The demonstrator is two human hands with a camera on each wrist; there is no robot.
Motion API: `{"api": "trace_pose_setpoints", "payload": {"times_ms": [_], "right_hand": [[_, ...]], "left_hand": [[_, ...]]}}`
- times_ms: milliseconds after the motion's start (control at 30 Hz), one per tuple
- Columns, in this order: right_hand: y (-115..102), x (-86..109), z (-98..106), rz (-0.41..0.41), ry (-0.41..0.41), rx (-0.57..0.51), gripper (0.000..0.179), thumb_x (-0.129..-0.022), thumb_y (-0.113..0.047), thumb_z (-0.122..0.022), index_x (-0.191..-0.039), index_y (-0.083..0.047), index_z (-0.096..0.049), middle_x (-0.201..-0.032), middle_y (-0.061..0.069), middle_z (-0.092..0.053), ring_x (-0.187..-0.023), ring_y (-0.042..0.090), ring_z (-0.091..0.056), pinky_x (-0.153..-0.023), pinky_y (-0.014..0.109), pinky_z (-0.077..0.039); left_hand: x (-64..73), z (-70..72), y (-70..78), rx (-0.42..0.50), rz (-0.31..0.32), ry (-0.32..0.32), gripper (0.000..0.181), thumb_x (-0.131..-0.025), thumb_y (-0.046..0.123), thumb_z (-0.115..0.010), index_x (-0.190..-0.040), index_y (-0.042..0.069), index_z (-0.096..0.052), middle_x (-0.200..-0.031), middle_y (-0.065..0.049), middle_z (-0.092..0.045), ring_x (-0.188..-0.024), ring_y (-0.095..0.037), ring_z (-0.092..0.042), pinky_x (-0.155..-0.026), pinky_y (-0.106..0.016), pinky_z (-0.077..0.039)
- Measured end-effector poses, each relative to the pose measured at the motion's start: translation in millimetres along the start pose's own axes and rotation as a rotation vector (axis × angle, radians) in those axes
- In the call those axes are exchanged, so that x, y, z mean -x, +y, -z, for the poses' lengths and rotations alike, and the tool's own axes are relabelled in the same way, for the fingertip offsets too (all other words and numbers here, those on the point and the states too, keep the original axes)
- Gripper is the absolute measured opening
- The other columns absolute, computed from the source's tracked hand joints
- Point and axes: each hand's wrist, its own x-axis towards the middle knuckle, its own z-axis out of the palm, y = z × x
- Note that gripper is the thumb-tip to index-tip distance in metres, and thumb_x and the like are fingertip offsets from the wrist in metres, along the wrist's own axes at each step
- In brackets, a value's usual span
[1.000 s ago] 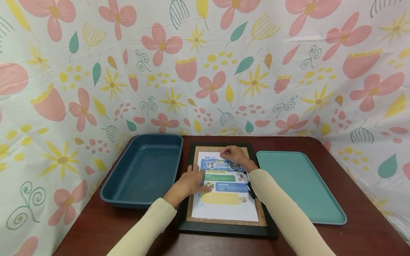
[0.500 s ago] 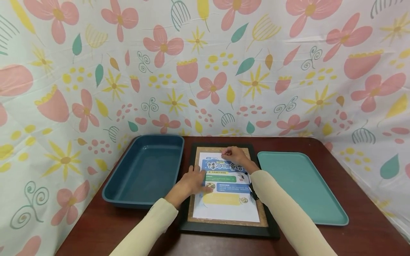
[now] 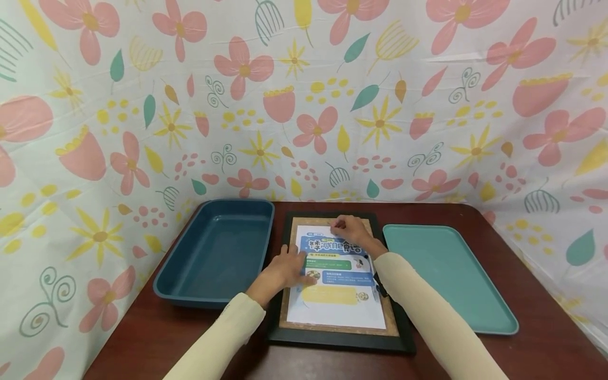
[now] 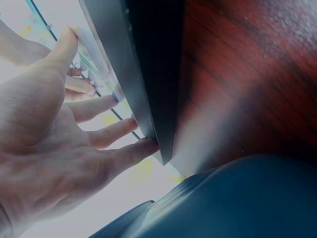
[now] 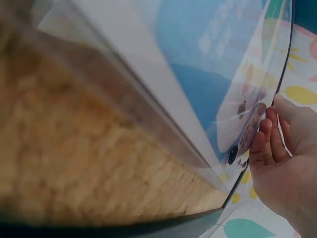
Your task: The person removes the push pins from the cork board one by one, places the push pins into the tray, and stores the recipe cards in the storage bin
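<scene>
A printed poster [image 3: 334, 311] with blue, green and yellow panels lies on a cork board [image 3: 283, 301] inside a black frame [image 3: 342, 340]. My left hand [image 3: 285, 266] rests on the left side with fingers spread, fingertips along the frame's edge and thumb over the poster. At the poster's top edge my right hand [image 3: 352, 229] has thumb and fingers curled together, a small pinkish thing [image 3: 334, 224] showing at the tips. In the right wrist view clear glossy film [image 5: 198, 29] covers the poster, and a small dark round spot [image 5: 233, 154] shows beside my curled fingers [image 5: 267, 144].
A deep dark-blue tray [image 3: 171, 293] stands left of the frame, close beside my left wrist. To the right lies a flat teal tray [image 3: 456, 274], partly behind my right sleeve [image 3: 418, 295]. A flower-patterned cloth [image 3: 304, 174] hangs behind the dark wooden table [image 3: 142, 348].
The head view has shifted slightly. Both hands keep nearly the same places on the frame and poster.
</scene>
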Motion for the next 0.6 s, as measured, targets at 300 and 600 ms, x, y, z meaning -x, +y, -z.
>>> {"api": "trace_pose_setpoints", "payload": {"times_ms": [300,600], "right_hand": [[0,4.4,9,0.067,0.015,-0.045,0.012,-0.100,-0.012,-0.071,-0.107,-0.002,-0.074,-0.103,0.013,-0.075,-0.098,0.028,-0.071,-0.094,0.046,-0.055],[7,3.8,14,0.118,0.049,-0.003,0.014,-0.101,-0.013,-0.070,-0.109,-0.003,-0.076,-0.105,0.013,-0.076,-0.100,0.029,-0.073,-0.089,0.044,-0.057]], "left_hand": [[0.8,1.7,2.1,-0.002,0.013,-0.006,0.090,-0.091,0.064,-0.071,-0.157,0.008,-0.045,-0.161,-0.020,-0.036,-0.148,-0.042,-0.033,-0.113,-0.053,-0.041],[0.4,0.1,2.2,0.007,0.011,-0.004,0.091,-0.091,0.063,-0.071,-0.157,0.007,-0.044,-0.162,-0.021,-0.035,-0.150,-0.043,-0.030,-0.114,-0.052,-0.040]]}}
